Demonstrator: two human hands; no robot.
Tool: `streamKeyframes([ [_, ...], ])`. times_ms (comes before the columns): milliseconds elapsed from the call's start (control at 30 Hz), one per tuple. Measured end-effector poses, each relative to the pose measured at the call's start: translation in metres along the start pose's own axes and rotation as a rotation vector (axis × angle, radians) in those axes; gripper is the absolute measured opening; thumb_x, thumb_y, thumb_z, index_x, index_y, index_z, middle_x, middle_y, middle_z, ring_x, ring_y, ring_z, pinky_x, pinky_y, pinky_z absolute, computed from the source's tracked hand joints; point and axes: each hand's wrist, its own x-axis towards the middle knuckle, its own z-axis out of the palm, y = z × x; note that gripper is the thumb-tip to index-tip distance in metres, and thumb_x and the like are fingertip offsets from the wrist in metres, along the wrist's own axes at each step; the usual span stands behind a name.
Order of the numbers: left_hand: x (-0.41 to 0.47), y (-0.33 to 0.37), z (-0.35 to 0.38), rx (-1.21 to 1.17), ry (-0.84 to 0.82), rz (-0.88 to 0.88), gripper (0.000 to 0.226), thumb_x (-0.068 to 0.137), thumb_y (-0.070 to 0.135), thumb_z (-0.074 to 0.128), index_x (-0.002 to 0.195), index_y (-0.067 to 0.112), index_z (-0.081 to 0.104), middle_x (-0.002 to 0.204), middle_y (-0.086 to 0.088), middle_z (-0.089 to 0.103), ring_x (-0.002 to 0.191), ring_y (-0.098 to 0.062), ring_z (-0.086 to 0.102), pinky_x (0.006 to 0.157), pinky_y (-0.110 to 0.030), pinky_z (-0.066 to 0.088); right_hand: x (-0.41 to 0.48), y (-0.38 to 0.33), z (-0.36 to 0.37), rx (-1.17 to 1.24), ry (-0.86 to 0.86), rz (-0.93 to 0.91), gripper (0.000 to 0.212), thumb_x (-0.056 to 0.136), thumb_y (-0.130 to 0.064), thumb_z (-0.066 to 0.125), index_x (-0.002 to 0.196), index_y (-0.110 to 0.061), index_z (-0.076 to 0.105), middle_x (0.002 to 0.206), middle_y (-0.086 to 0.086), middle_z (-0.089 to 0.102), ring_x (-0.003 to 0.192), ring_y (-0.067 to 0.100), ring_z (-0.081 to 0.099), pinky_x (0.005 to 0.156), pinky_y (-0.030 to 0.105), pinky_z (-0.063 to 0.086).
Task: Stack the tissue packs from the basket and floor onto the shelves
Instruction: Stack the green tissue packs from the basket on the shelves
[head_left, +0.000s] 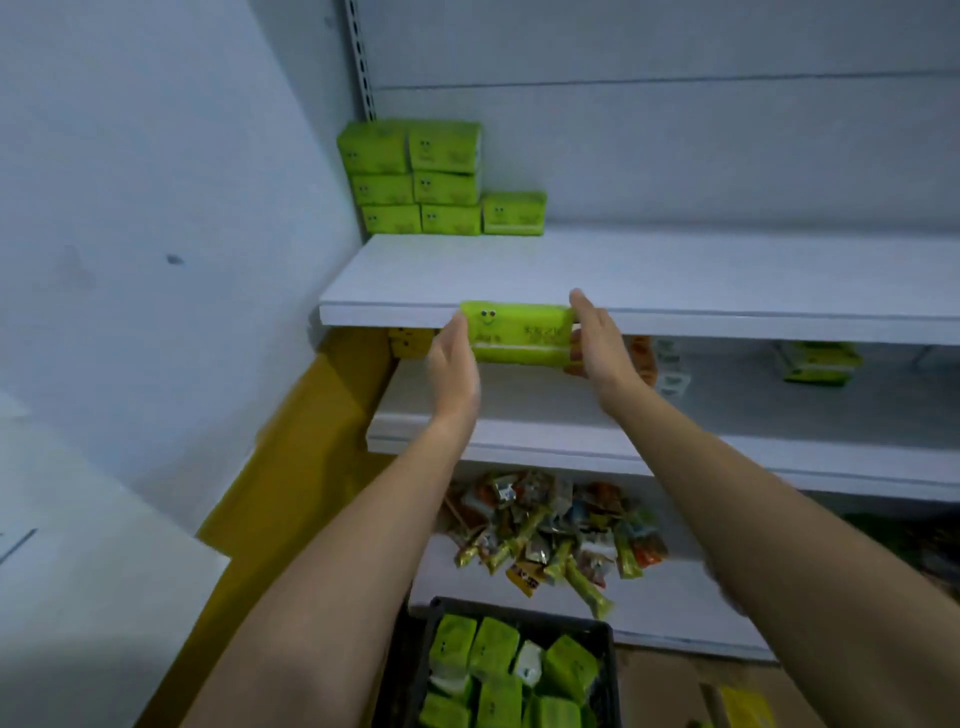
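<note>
Green tissue pack (519, 332), held at the upper shelf (675, 275)'s front edge in a grip of flat left hand (452, 358) and curled right hand (597, 343) on its ends, should stay level and land squarely on the lone pack (514, 213) beside the back-left stack (410, 179).

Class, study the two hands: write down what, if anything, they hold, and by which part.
One green plastic-wrapped tissue pack, held by its short ends: the left hand against the left end, the right hand round the right end.
</note>
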Motion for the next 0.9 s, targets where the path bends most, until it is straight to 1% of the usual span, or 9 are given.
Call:
streamKeyframes([
  [67,0.018,0.012,0.003,0.001,-0.014,0.079,0.037,0.100,0.027,0.038,0.131,0.010,0.049,0.132,0.003,0.050,0.127,-0.013,0.040,0.105,-0.024,0.029,0.011,-0.013,0.006,-0.010,0.031,-0.059,0.037,0.094,-0.050,0.041,0.094,-0.014,0.049,0.083,0.000,0.052,0.073,0.014,0.049,0.069,0.030,0.040],
  [133,0.037,0.023,0.006,-0.017,-0.020,0.132,0.024,0.100,0.026,0.038,0.103,0.016,0.059,0.105,0.010,0.056,0.108,-0.014,0.046,0.094,-0.027,0.035,0.023,-0.023,0.012,-0.031,0.074,-0.123,0.039,0.093,-0.050,0.041,0.092,-0.012,0.052,0.092,0.003,0.056,0.079,0.017,0.050,0.074,0.034,0.042],
  [233,0.066,0.036,0.013,0.002,-0.078,0.132,0.025,0.100,0.033,0.035,0.082,0.026,0.051,0.091,0.005,0.054,0.099,-0.021,0.051,0.090,-0.038,0.040,0.037,-0.035,0.017,-0.008,0.159,-0.180,0.029,0.094,-0.043,0.046,0.087,-0.016,0.051,0.095,0.003,0.054,0.089,0.021,0.052,0.080,0.038,0.042],
  [300,0.081,0.041,0.019,-0.001,-0.141,0.115,0.022,0.099,0.034,0.035,0.084,0.030,0.050,0.095,0.008,0.055,0.105,-0.022,0.052,0.094,-0.041,0.041,0.045,-0.039,0.019,0.024,0.174,-0.209,0.018,0.093,-0.039,0.050,0.093,-0.021,0.048,0.099,-0.002,0.054,0.099,0.023,0.055,0.086,0.036,0.043],
  [467,0.106,0.041,0.026,-0.007,-0.231,0.135,0.024,0.099,0.033,0.037,0.112,0.022,0.053,0.114,0.005,0.053,0.116,-0.020,0.050,0.096,-0.033,0.037,0.057,-0.040,0.023,-0.002,0.177,-0.253,0.042,0.093,-0.034,0.052,0.130,-0.018,0.041,0.122,-0.004,0.050,0.112,0.019,0.052,0.098,0.038,0.043],
  [633,0.120,0.038,0.030,-0.006,-0.262,0.136,0.021,0.099,0.029,0.040,0.115,0.023,0.052,0.118,0.005,0.050,0.118,-0.016,0.046,0.104,-0.032,0.036,0.071,-0.035,0.030,-0.047,0.158,-0.299,0.038,0.092,-0.023,0.054,0.128,-0.016,0.044,0.120,-0.006,0.048,0.099,0.014,0.054,0.089,0.034,0.045],
  [733,0.131,0.036,0.037,-0.010,-0.268,0.156,0.022,0.099,0.027,0.040,0.115,0.019,0.053,0.114,0.004,0.052,0.113,-0.016,0.048,0.094,-0.025,0.039,0.085,-0.036,0.032,-0.023,0.157,-0.276,0.034,0.091,-0.013,0.054,0.123,-0.014,0.045,0.118,-0.003,0.051,0.092,0.013,0.056,0.084,0.030,0.046],
  [800,0.138,0.037,0.044,-0.026,-0.262,0.160,0.016,0.099,0.026,0.041,0.109,0.018,0.051,0.107,0.004,0.053,0.106,-0.014,0.047,0.086,-0.021,0.038,0.098,-0.037,0.028,0.031,0.166,-0.249,0.025,0.089,-0.008,0.053,0.112,-0.013,0.046,0.110,0.002,0.056,0.092,0.012,0.055,0.076,0.019,0.045],
  [900,0.154,0.041,0.061,-0.047,-0.264,0.169,0.017,0.098,0.021,0.043,0.110,0.014,0.054,0.108,0.001,0.053,0.106,-0.012,0.047,0.086,-0.021,0.037,0.118,-0.042,0.020,0.088,0.131,-0.224,0.017,0.090,-0.005,0.051,0.105,-0.012,0.047,0.094,-0.004,0.056,0.087,0.008,0.053,0.066,0.010,0.042],
])
